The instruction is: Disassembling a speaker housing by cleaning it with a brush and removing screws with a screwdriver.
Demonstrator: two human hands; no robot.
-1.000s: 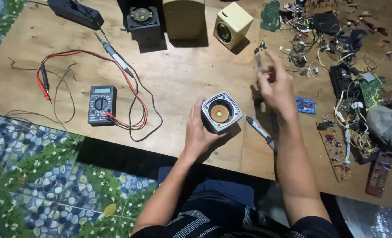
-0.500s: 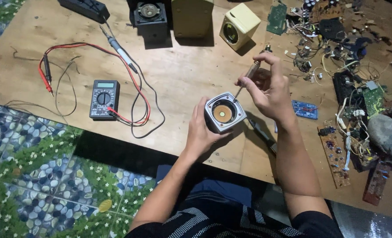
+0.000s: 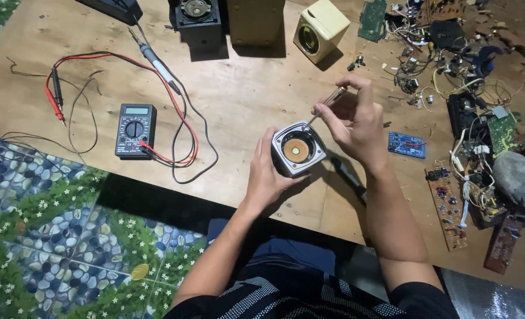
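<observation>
The small square speaker unit with a silver frame and orange-brown cone (image 3: 298,149) is held upright near the front edge of the bare plywood tabletop (image 3: 245,100), and its lower walls are hidden by the left hand (image 3: 266,177), whose fingers are wrapped closed around its left and underside. The right hand (image 3: 357,121) is pinched shut around the clear handle of a thin screwdriver (image 3: 326,105); most of the handle is covered by the fingers, and the metal tip is seen touching the frame's upper right corner, though whether a screw is engaged cannot be told. A second dark-handled tool (image 3: 348,177) is partly hidden beneath the right forearm. At the top edge, a black box (image 3: 118,8), a black open speaker case (image 3: 196,14) and a tan box (image 3: 255,20) are cut off by the frame; the pale yellow cube speaker (image 3: 321,29) is fully seen. The heap of circuit boards and loose wires (image 3: 469,100) on the right is too tangled for single parts to be made out, apart from a small blue circuit board (image 3: 407,145) just beside the right wrist. The black digital multimeter (image 3: 135,130) with red and black leads (image 3: 174,118) lies well apart to the left. Open board is left between the meter leads and the speaker unit, and behind it toward the boxes.
</observation>
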